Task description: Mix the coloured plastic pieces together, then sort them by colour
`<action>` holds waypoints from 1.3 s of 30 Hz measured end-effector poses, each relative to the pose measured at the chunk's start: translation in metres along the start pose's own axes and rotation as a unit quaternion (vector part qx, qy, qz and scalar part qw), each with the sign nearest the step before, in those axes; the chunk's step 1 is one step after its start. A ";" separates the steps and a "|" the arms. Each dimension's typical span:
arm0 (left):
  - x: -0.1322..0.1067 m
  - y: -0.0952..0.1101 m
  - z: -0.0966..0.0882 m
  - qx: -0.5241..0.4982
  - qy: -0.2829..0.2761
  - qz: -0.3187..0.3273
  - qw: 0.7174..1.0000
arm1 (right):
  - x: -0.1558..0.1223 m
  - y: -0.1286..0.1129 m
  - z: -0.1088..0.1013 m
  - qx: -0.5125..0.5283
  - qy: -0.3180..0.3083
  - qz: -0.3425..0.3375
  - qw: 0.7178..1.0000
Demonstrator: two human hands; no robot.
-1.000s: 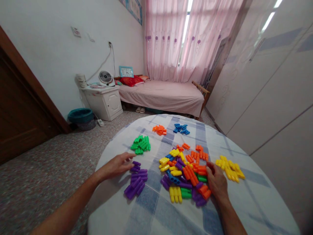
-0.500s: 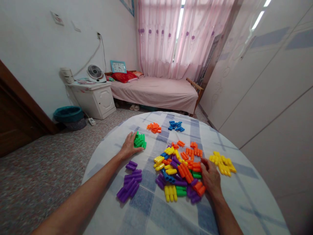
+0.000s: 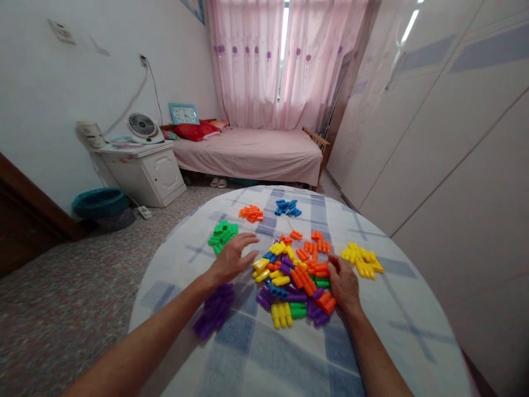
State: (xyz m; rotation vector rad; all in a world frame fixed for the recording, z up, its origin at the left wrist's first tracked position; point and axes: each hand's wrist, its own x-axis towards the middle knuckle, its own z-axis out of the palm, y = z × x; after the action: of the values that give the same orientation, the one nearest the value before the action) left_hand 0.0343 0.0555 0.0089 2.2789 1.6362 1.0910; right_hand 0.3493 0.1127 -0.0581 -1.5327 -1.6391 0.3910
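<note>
A round table with a blue-checked white cloth (image 3: 289,358) carries plastic peg blocks sorted by colour. A mixed heap (image 3: 295,281) lies in the middle. My left hand (image 3: 233,258) hovers open, fingers spread, between the green pile (image 3: 222,234) and the heap, holding nothing. Below it lies the purple pile (image 3: 215,311), partly hidden by my forearm. My right hand (image 3: 344,282) rests with curled fingers on the right edge of the heap, touching orange blocks; whether it grips one is hidden. A yellow pile (image 3: 362,259) sits to its right.
Small orange (image 3: 250,212) and blue (image 3: 288,207) piles lie at the far side of the table. Beyond stand a pink bed (image 3: 252,154), a white bedside cabinet (image 3: 142,171) with a fan, a teal basin (image 3: 99,202) on the floor, and white wardrobes (image 3: 446,121) on the right.
My left hand went from the purple pile to the green pile, then came back toward the heap, open. My right hand stayed on the heap's edge. The view shifted right.
</note>
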 end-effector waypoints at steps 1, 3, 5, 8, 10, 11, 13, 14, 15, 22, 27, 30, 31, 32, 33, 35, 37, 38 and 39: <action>0.002 0.016 0.005 -0.030 -0.043 0.028 0.998 | 0.000 0.000 0.000 0.002 0.001 -0.001 1.000; 0.006 0.043 0.017 -0.063 -0.112 0.064 0.990 | 0.000 0.000 0.000 0.006 0.002 -0.001 1.000; 0.013 0.060 0.028 -0.060 -0.167 0.082 0.981 | -0.001 0.000 0.000 0.010 -0.001 0.002 1.000; 0.022 0.065 0.044 -0.018 -0.210 0.072 0.975 | -0.001 0.002 0.001 0.013 -0.003 0.003 1.000; 0.026 0.063 0.051 0.003 -0.223 0.051 0.973 | 0.000 0.003 0.002 0.016 -0.002 0.001 1.000; 0.028 0.062 0.053 0.006 -0.228 0.041 0.973 | 0.000 0.004 0.002 0.016 -0.002 0.000 1.000; 0.029 0.062 0.054 0.002 -0.229 0.028 0.973 | 0.001 0.005 0.003 0.017 -0.002 0.000 1.000; 0.029 0.062 0.053 -0.003 -0.223 0.023 0.975 | 0.001 0.006 0.003 0.017 -0.001 0.000 1.000; 0.029 0.063 0.052 -0.007 -0.214 0.019 0.977 | 0.001 0.006 0.003 0.017 -0.002 -0.001 1.000; 0.016 0.059 0.023 -0.058 -0.104 -0.016 0.993 | 0.000 0.001 0.001 0.020 0.000 0.002 1.000; -0.024 0.042 -0.016 -0.062 -0.011 -0.067 0.996 | 0.000 0.000 0.000 0.006 0.000 0.001 1.000; -0.053 0.034 -0.035 -0.047 0.035 -0.120 0.991 | 0.001 0.001 -0.001 -0.004 -0.005 0.003 1.000; -0.059 0.033 -0.038 -0.047 0.040 -0.132 0.989 | 0.001 0.001 0.000 -0.007 -0.006 0.004 1.000; -0.064 0.034 -0.040 -0.051 0.040 -0.138 0.988 | 0.002 0.002 0.000 -0.010 -0.007 0.005 1.000; -0.066 0.035 -0.041 -0.059 0.039 -0.141 0.987 | 0.002 0.003 0.001 -0.011 -0.008 0.007 1.000; -0.062 0.041 -0.036 -0.087 0.034 -0.140 0.986 | 0.003 0.004 0.001 -0.010 -0.009 0.011 1.000; -0.051 0.049 -0.025 -0.130 0.028 -0.140 0.981 | 0.002 0.002 0.000 -0.005 0.003 0.014 1.000; -0.043 0.053 -0.019 -0.151 0.026 -0.141 0.978 | 0.002 -0.001 -0.002 -0.002 0.020 0.006 1.000; -0.035 0.058 -0.012 -0.169 0.023 -0.139 0.975 | 0.000 -0.005 -0.004 0.001 0.042 -0.011 0.999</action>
State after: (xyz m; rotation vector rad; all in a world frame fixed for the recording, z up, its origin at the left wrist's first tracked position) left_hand 0.0665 -0.0017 0.0292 1.7656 1.5810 1.2465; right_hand 0.3491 0.1107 -0.0517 -1.5086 -1.5890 0.3111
